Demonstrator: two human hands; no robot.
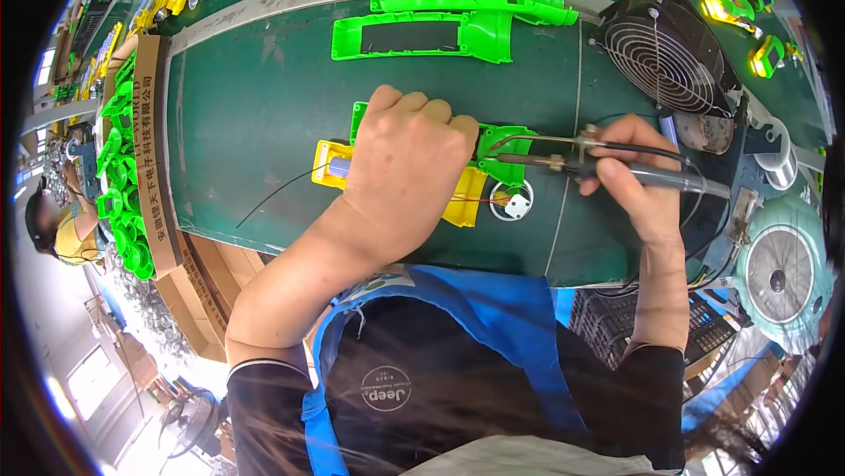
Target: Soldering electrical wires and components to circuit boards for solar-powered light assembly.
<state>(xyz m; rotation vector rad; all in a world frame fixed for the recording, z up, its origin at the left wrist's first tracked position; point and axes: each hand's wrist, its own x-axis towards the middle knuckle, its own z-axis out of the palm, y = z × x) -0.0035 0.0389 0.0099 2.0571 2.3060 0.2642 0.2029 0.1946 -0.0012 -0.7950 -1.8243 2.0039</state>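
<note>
My left hand (409, 159) is closed over a green plastic housing (500, 172), pressing it to the bench; most of the housing is hidden beneath it. In my right hand (638, 159) is a soldering iron (656, 177) with a thin curved metal tube alongside, its tip reaching left to the housing beside my left fingers. A yellow housing (466, 199) lies partly under my left hand, with a lavender cylindrical cell (339, 167) in its left end. Beside it, a round lamp part with a white piece (518, 206) trails red wires. A black wire (273, 197) extends left.
Two green housing halves (409, 36) lie at the back of the green bench (255, 106). A black fan (656, 49) stands back right, near a solder spool (776, 159). On the left, a cardboard box (150, 150) holds green parts; another person (75, 221) works beyond.
</note>
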